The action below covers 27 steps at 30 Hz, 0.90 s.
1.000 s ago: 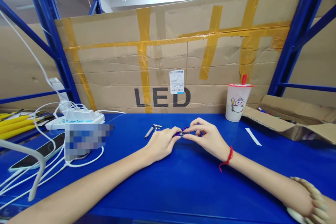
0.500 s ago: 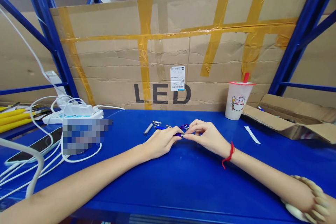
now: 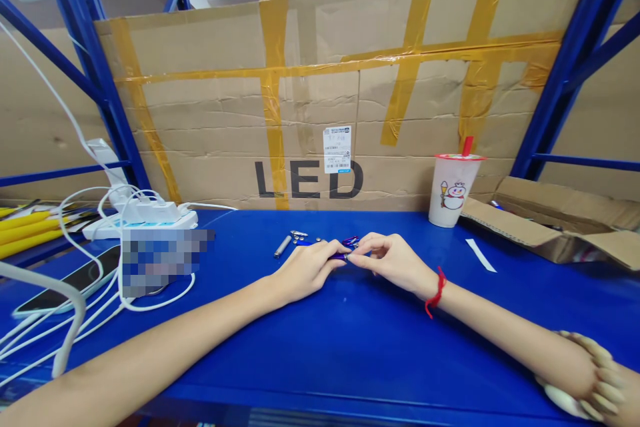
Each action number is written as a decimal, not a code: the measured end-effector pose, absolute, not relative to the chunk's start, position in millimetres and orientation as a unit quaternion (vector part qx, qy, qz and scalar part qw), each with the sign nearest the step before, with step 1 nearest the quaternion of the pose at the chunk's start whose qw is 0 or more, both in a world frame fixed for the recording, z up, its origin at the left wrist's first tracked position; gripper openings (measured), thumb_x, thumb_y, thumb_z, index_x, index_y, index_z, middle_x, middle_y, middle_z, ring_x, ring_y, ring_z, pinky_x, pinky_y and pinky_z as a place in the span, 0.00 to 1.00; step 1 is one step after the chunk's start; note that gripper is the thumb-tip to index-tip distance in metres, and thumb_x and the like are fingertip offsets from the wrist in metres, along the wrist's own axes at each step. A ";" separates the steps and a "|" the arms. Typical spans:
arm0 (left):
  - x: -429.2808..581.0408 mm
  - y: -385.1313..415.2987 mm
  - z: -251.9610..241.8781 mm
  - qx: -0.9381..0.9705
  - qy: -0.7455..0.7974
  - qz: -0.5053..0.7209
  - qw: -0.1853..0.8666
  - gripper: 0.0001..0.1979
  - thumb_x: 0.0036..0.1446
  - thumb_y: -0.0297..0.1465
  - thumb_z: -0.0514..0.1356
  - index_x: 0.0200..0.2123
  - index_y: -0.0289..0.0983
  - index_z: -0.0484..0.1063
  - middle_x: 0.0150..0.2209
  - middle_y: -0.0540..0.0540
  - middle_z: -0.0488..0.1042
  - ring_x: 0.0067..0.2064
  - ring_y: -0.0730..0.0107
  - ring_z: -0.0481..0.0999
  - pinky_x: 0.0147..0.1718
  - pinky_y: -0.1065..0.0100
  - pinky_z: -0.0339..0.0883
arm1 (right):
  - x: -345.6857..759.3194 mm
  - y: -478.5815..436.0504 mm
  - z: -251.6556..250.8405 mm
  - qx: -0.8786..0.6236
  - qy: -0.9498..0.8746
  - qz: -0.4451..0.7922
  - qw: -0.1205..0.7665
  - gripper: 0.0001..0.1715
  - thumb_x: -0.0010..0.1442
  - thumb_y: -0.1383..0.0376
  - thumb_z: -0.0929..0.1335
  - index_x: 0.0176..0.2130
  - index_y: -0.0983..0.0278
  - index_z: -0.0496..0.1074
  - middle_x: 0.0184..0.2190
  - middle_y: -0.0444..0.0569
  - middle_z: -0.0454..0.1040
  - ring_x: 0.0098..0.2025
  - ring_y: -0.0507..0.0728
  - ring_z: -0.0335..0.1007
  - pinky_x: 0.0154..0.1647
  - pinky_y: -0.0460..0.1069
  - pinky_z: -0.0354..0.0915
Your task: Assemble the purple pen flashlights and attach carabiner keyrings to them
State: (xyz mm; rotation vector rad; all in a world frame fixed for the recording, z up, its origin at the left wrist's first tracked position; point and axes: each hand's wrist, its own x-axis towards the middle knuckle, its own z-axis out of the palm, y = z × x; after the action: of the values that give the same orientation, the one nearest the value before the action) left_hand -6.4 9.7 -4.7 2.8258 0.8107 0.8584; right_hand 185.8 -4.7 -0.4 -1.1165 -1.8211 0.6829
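Fingers pressed together, my left hand [image 3: 306,271] grips a small dark blue-purple piece [image 3: 340,256] over the blue table. My right hand [image 3: 387,259] pinches at the right end of that piece, its fingertips meeting those of my left hand. What lies between the right fingertips is too small to make out. Just behind the hands are purple-blue parts [image 3: 350,241], partly covered. A silver cylinder [image 3: 283,247] lies left of them, near small metal pieces [image 3: 299,234]. Part of a blue piece [image 3: 303,243] shows behind my left hand.
A white cup [image 3: 453,191] with a red straw stands at the back right, beside an open cardboard box [image 3: 545,233]. A white strip [image 3: 481,255] lies before them. Left are a power strip [image 3: 150,215], white cables and a phone [image 3: 75,277].
The view has shifted slightly. The fingers of my right hand have moved a little at the end of the piece; my left hand keeps its grip.
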 end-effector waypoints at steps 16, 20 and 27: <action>-2.2 8.3 -3.4 0.907 0.320 0.274 -0.013 0.10 0.62 0.31 0.47 0.46 0.38 0.61 0.43 0.46 0.74 0.42 0.64 0.74 0.39 0.65 0.67 | 184.4 -1.0 -3.2 -0.445 -0.705 0.270 0.482 0.19 0.44 0.52 0.71 0.24 0.67 0.74 0.31 0.49 0.70 0.16 0.45 0.58 0.16 0.45 0.58; -1.7 7.9 -3.1 0.902 0.333 0.273 -0.023 0.11 0.62 0.30 0.46 0.47 0.38 0.60 0.42 0.45 0.74 0.41 0.64 0.74 0.37 0.65 0.67 | 186.7 -1.1 -2.3 -0.412 -0.732 0.179 0.512 0.16 0.44 0.54 0.72 0.29 0.65 0.76 0.31 0.47 0.68 0.17 0.44 0.56 0.17 0.45 0.60; -2.5 8.6 -4.1 0.905 0.333 0.262 -0.030 0.11 0.62 0.30 0.45 0.47 0.38 0.60 0.42 0.45 0.74 0.42 0.63 0.74 0.37 0.65 0.67 | 189.8 -2.0 -1.4 -0.378 -0.773 0.106 0.498 0.15 0.48 0.54 0.71 0.29 0.63 0.77 0.30 0.46 0.67 0.20 0.46 0.57 0.21 0.46 0.62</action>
State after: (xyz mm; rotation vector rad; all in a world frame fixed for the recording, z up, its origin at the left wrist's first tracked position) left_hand -2.5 8.6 -4.1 2.9000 1.0662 0.8375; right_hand 189.8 -2.0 -1.4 -0.9150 -1.8712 0.2561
